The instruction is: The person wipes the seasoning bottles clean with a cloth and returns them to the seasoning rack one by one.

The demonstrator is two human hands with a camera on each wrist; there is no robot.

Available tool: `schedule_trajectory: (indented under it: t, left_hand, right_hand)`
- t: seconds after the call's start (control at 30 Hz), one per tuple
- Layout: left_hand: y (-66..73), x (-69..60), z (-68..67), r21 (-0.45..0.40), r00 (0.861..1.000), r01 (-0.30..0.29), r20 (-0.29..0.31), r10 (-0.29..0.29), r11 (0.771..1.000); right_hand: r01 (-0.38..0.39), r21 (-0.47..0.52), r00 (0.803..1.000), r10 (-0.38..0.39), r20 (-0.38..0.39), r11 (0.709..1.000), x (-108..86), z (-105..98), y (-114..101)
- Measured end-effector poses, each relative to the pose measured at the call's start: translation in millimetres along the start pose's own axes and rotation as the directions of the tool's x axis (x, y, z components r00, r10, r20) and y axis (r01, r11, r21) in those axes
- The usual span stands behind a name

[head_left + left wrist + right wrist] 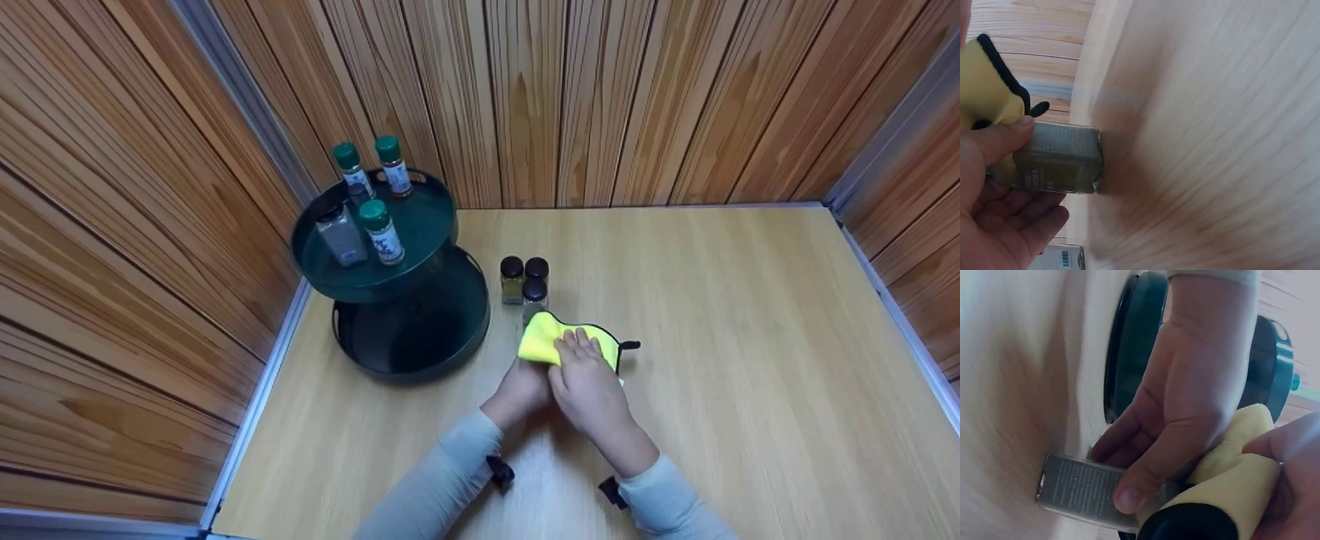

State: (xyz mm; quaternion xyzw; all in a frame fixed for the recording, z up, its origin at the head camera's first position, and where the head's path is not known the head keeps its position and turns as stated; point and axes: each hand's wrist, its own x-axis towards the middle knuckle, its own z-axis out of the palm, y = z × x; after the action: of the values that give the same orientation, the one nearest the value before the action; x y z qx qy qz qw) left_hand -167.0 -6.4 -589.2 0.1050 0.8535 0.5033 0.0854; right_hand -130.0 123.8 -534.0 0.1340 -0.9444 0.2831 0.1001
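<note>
My left hand (523, 391) grips a square-sided clear spice jar (1069, 157) between thumb and fingers, with printed label text on its sides. In the head view that jar is hidden under the cloth and hands. My right hand (589, 386) holds a yellow cloth (541, 341) with black edging and a black loop over the jar's top end. The right wrist view shows the cloth folded around that end, beside my left thumb. Just beyond the hands stand three small dark-capped jars (512, 279), grouped close together.
At the left is a dark green two-tier round rack (420, 277). Its upper tier bears several bottles, among them a green-capped bottle (382, 234) and a dark-capped square jar (341, 236). Wood-panelled walls (525, 97) enclose the light wooden table (750, 337) at the back and sides.
</note>
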Motion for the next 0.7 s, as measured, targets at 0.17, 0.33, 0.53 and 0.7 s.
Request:
schedule_trajectory:
  t: [0.17,0.33,0.53,0.7]
  left_hand:
    - [3.5,5.6,1.8,0.157,0.999,-0.054,0.009,0.054,0.986]
    - [3.3,10.5,2.0,0.188,0.995,-0.100,0.022,0.097,0.977]
    - [5.6,12.3,1.0,0.241,0.997,-0.060,0.065,0.046,0.969]
    - [5.9,13.3,3.3,0.234,0.997,-0.065,0.053,0.054,0.970]
  right_hand:
    - [-0.139,0.180,0.990,0.142,-0.003,0.974,6.5,-1,2]
    - [-0.258,0.423,0.954,0.298,-0.031,0.868,6.9,-6,9]
    - [-0.328,0.699,0.881,0.473,-0.016,0.635,2.6,-4,25]
    - [-0.339,0.790,0.834,0.552,0.002,0.510,-7.7,12,45]
